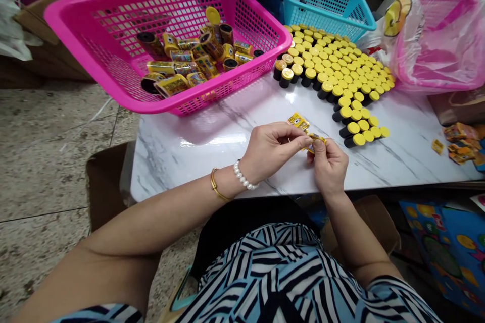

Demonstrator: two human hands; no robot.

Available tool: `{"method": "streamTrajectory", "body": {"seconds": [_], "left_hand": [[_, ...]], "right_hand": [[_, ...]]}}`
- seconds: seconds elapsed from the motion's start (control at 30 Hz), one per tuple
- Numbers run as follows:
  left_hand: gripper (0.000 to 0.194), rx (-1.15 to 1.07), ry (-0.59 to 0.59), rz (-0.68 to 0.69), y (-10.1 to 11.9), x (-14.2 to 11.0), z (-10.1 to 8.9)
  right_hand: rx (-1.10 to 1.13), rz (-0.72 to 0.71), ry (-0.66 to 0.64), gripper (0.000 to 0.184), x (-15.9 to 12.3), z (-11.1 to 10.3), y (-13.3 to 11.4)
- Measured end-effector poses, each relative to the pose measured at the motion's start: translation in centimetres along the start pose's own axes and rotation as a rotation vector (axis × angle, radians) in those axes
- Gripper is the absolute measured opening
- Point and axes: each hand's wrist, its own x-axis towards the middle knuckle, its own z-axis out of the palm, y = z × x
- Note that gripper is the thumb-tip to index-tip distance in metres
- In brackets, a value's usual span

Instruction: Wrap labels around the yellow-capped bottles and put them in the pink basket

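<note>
Wrapped tubes (174,86) in pink basket (71,20), far L; L hand (271,149) & R hand (330,164), each grip pinched nearly closed, share a yellow wrapper (310,148) over the desk (227,128); yellow-capped tubes (333,66), R. Step in hand: prob. opening the wrapper; next move likely calls for steady thumbs.

Have tbl (212,146) dead ahead. See left basket (87,45) over tbl's L end, w/ jumbled tubes (184,68) inside. To its R, find dense cluster of capped tubes (333,60) upright on tbl, rear basket (322,10) just behind, bagged basket (435,78) at back R. Nr front edge, mid: L hand (271,149) & R hand (331,166), held label (314,143) btwn; loose labels (298,121) just behind on tbl; cluster's near tip just R of R hand. Far R: heaped packets (463,144), single packet (437,147) to L. Below tbl, R: box (373,224).
</note>
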Motion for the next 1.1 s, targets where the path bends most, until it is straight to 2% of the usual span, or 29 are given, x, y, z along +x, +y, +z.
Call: {"method": "streamTrajectory", "body": {"seconds": [0.1,0.23,0.37,0.5,0.6,0.8,0.93,1.0,1.1], "left_hand": [[0.020,0.034,0.030,0.004,0.0,0.1,0.0],[0.018,0.045,-0.028,-0.009,0.0,0.0,0.0],[0.014,0.110,-0.012,0.032,0.1,0.1,-0.1],[0.016,0.122,-0.046,0.009,-0.2,0.4,-0.2],[0.016,0.140,-0.027,0.014,-0.5,0.8,-0.5],[0.009,0.223,0.116,0.158,-0.5,0.8,-0.6],[0.005,0.299,0.073,0.221,-0.3,0.2,-0.3],[0.008,0.276,0.033,0.134,-0.2,0.1,-0.2],[0.016,0.090,-0.072,-0.169,0.2,0.7,-0.5]], "right_hand": [[0.001,0.017,0.019,0.043,0.0,-0.1,0.1],[-0.020,0.005,0.023,0.043,-0.2,-0.1,-0.1],[-0.049,-0.022,0.031,0.041,-0.3,-0.1,0.0],[-0.132,-0.127,0.023,0.036,-0.4,0.0,0.3],[-0.160,-0.216,-0.015,0.031,-0.4,0.3,0.3],[-0.145,-0.221,-0.069,0.020,-0.4,0.8,0.3],[-0.197,-0.214,-0.070,0.025,-0.4,1.3,0.4],[-0.195,-0.219,-0.087,0.026,-0.4,1.0,0.3],[-0.249,-0.292,-0.063,0.020,-0.2,-1.0,0.2]]}}
